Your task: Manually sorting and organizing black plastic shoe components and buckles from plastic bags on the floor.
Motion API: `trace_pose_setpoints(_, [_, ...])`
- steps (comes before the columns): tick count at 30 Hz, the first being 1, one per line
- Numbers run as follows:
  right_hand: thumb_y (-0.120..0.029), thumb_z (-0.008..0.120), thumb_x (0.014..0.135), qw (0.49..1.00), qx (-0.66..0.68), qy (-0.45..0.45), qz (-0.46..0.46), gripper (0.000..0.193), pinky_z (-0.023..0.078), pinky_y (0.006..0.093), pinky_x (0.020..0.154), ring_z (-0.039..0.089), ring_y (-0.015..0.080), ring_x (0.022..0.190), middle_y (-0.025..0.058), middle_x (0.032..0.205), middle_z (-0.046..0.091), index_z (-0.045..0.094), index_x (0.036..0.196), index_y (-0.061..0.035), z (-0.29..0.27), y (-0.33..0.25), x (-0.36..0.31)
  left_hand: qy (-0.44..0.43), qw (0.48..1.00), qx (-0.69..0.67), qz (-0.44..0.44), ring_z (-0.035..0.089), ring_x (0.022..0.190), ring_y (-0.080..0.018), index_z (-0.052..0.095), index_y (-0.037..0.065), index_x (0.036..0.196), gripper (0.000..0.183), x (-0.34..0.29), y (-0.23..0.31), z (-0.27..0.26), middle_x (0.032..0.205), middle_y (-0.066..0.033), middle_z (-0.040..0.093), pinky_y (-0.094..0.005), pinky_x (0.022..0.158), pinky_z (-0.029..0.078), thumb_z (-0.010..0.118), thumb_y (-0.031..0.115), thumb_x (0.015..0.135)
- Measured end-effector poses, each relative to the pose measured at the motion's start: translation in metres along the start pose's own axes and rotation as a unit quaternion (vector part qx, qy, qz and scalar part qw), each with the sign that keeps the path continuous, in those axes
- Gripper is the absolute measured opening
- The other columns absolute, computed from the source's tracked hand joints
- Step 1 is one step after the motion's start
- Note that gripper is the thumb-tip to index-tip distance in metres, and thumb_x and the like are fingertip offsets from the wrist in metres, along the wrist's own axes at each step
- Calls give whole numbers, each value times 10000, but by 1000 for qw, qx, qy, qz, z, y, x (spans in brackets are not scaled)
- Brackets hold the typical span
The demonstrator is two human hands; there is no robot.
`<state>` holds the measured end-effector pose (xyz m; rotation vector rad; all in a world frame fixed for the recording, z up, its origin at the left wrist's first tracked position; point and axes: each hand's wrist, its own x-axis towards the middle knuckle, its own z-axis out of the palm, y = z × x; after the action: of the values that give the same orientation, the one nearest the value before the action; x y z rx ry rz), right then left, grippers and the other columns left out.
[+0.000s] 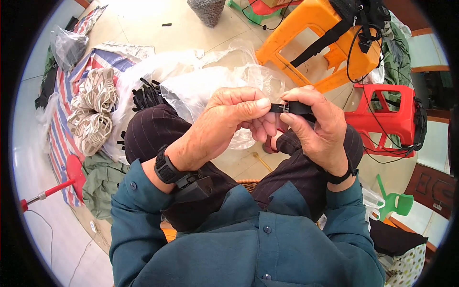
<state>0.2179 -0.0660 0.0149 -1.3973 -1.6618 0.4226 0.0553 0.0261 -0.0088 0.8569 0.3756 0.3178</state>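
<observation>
Above my lap, both hands hold a black strap (299, 108) with a small metal buckle (286, 108). My left hand (234, 109) pinches the strap's left end between thumb and fingers. From the right, my right hand (319, 123) grips the strap close by the buckle, thumb below and index finger above. Part of the strap behind the right fingers is hidden. Left of my hands, beside my knee, lies a bundle of black straps (148, 95) on a clear plastic bag (191, 79).
Bundled pale strips (93, 110) lie on a striped sheet (60, 124) to the left. An orange stool (334, 71) with a black bag (366, 19) stands at the far right. A red stool (382, 119) and a small green chair (397, 203) are at the right.
</observation>
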Motion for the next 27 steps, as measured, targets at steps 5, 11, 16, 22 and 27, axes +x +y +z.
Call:
trace_pose_setpoints(5, [-38,661,699,999,-2,-5,32,280,439,279,578,572,228,680,105,822,577,549,955,-34,-1,0,-9,0,1000,13,-4,538,594,-126,565,10,809,228,-4,2,4,716,-100,601,-226,584,439,494,215,878])
trace_pose_setpoints(11, [-38,660,708,994,67,36,83,276,444,263,599,582,209,694,100,849,587,548,959,-26,4,-4,-14,3,1000,8,-1,536,589,-129,564,12,804,227,-7,1,3,719,-106,601,-223,576,434,488,212,881])
trace_pose_setpoints(16, [-34,659,706,995,52,20,78,282,449,262,608,591,216,708,102,866,593,547,965,-21,2,-3,-13,6,1000,-5,-25,536,582,-130,563,13,799,228,-5,3,3,721,-108,602,-219,571,431,486,211,883])
trace_pose_setpoints(22, [-26,664,681,1000,-3,-20,11,301,447,277,582,589,238,699,109,854,593,547,959,-20,-5,-1,-7,11,998,-21,-64,546,573,-133,562,10,795,230,-4,1,1,726,-114,606,-215,560,431,478,205,885])
trace_pose_setpoints(27, [-26,667,667,999,8,-31,13,311,443,281,573,588,245,698,108,850,593,548,954,-24,-8,-3,-9,-40,994,-40,-98,557,550,-156,560,6,788,242,-3,-2,-6,728,-137,610,-223,543,439,480,214,881])
